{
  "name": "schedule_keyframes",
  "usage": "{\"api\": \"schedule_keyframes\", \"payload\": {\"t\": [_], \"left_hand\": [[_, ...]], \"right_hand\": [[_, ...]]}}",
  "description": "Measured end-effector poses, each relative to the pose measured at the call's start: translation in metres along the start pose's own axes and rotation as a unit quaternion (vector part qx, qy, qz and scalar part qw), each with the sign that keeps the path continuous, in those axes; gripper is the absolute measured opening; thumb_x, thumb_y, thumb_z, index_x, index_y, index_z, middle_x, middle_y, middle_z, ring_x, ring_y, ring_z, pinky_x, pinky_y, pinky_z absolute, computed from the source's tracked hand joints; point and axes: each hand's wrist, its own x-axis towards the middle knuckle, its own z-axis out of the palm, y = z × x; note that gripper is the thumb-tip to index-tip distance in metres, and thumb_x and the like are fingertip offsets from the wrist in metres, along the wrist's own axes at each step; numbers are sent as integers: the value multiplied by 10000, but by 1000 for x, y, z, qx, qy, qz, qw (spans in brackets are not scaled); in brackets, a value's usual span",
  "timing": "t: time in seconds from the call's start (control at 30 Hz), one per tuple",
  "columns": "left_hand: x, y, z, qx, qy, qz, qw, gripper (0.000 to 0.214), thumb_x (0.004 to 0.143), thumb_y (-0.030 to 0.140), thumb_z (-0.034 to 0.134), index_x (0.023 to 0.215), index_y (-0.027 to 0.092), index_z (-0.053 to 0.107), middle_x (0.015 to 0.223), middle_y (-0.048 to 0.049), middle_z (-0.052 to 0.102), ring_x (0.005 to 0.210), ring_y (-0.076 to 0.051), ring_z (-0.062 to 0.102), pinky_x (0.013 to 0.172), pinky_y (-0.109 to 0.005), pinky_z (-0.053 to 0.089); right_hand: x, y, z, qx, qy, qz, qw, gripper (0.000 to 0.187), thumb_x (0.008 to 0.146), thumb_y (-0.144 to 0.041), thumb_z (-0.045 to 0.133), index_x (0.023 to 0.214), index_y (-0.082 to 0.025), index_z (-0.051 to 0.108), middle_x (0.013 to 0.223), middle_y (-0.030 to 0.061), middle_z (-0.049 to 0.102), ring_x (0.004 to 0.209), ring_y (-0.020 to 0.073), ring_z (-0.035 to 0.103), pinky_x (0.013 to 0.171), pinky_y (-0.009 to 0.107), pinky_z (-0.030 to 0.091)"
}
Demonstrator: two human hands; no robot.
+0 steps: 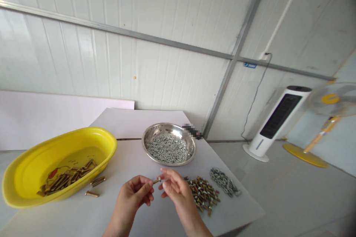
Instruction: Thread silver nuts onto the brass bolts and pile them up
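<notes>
Between the thumb and fingers of my left hand (137, 191) is a brass-coloured bolt (157, 180), its end pointing right. Something small and silvery, apparently a nut, shows at that end. My right hand (176, 187) is right beside the tip, fingers apart and slightly curved; contact with the bolt is hard to make out. Just right of it lies a heap of brass-coloured bolts with silvery nuts on them (205, 192). Beyond both hands stands a round steel bowl (147, 154) full of small silvery nuts (168, 149).
On the left stands a yellow plastic tub (107, 144) holding long bolts (66, 178); a few loose bolts (92, 194) lie beside it. Silvery washers or nuts (224, 181) are piled near the table's right edge. An air cooler (278, 124) and a fan (317, 142) stand on the floor.
</notes>
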Motion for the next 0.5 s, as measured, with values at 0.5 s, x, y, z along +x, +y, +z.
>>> {"api": "schedule_keyframes", "payload": {"t": [0.5], "left_hand": [[9, -2, 5, 39, -38, 4, 999, 382, 682, 451, 831, 684, 128, 628, 560, 3, 647, 454, -108, 589, 435, -214, 467]], "right_hand": [[1, 4, -3, -132, -14, 28, 991, 646, 954, -645, 380, 587, -157, 593, 510, 31, 591, 455, 127, 541, 456, 212, 395]]}}
